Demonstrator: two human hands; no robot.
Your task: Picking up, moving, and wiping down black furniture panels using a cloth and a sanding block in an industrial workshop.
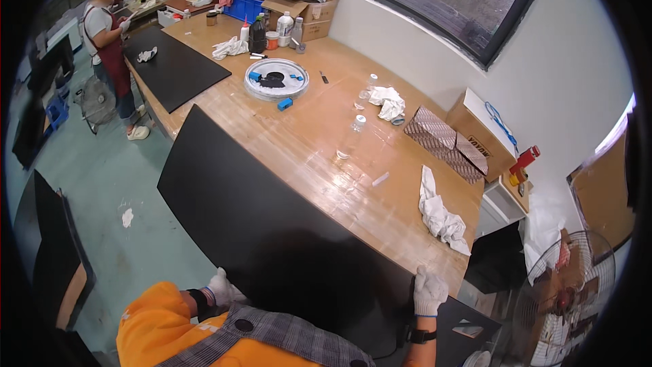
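A large black panel [272, 224] stretches in front of me along the near edge of the wooden table [309, 132]. White work gloves cover both hands. My left hand [223, 289] is closed at the panel's near edge, with its fingers partly hidden. At the right end, my right hand [430, 291] is wrapped round the panel's edge. Past the panel's middle stands a transparent bottle [350, 139] with a white cap. A crumpled white cloth [441, 214] lies on the table beyond my right hand.
A second black panel [178, 68] lies at the table's far left, near a person [109, 47] in a red apron. A round lid [276, 80] holds blue blocks and black material. Cartons [475, 129] stand by the wall. A fan [564, 299] is at lower right.
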